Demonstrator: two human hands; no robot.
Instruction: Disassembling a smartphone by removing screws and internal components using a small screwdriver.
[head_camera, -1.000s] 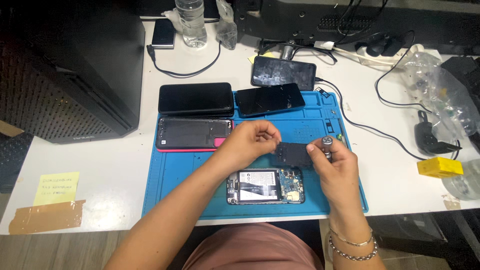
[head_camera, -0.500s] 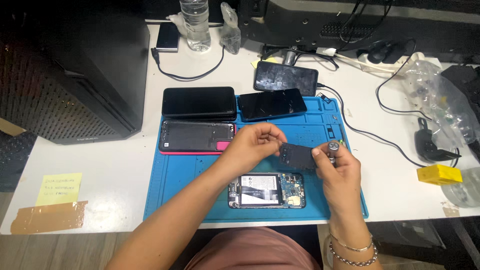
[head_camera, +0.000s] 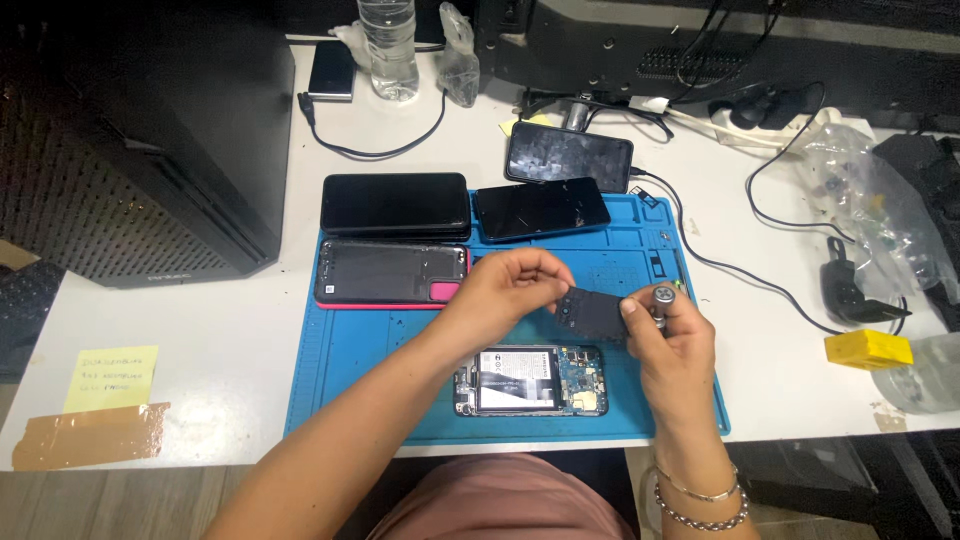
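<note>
A white workbench carries a blue silicone repair mat (head_camera: 380, 345). Above the mat, the left hand (head_camera: 515, 290) pinches the left edge of a small dark rectangular plastic cover (head_camera: 592, 314), fingers clamped. The right hand (head_camera: 672, 335) grips a silver-capped screwdriver (head_camera: 661, 297), fingers closed, touching the cover's right edge. The cover's long axis runs left-right between both hands, directly above the opened phone with exposed battery (head_camera: 530, 380).
</note>
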